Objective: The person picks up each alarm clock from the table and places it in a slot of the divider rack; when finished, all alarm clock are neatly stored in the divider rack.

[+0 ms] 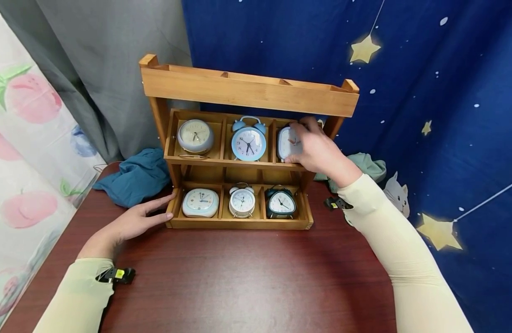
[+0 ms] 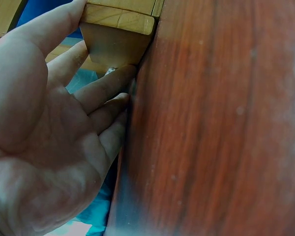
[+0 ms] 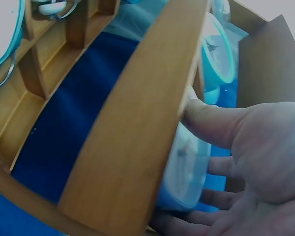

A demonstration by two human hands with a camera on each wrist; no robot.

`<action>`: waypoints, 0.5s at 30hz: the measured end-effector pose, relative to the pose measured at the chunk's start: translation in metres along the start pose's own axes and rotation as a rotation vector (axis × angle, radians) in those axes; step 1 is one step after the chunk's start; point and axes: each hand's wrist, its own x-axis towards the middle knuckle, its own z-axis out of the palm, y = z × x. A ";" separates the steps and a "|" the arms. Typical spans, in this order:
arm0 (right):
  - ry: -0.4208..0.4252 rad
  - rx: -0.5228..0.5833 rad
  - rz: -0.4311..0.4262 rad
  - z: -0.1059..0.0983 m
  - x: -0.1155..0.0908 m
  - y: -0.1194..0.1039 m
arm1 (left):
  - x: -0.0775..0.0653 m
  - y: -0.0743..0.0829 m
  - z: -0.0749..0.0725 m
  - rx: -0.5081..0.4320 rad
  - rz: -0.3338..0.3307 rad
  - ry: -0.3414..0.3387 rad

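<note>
My right hand (image 1: 318, 150) is at the upper right compartment of a wooden shelf (image 1: 239, 224) and grips a pale blue square-faced clock (image 1: 287, 143). In the right wrist view the thumb lies by the shelf's front board and the fingers reach round the far side of this clock (image 3: 184, 169). Part of the clock's face is covered by the hand. My left hand (image 1: 135, 222) touches the lower left end of the shelf, its fingers extended. In the left wrist view the fingers (image 2: 105, 91) lie against the wooden corner, with nothing in the palm.
The upper tier also holds a grey round clock (image 1: 195, 136) and a blue twin-bell alarm clock (image 1: 248, 144). Below stand a white oval clock (image 1: 200, 202), a white twin-bell clock (image 1: 242, 202) and a dark green triangular clock (image 1: 281, 203). Blue cloth (image 1: 135, 178) lies left.
</note>
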 end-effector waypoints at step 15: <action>0.007 0.056 0.017 0.005 -0.024 0.006 | -0.001 0.001 0.000 0.003 0.002 -0.001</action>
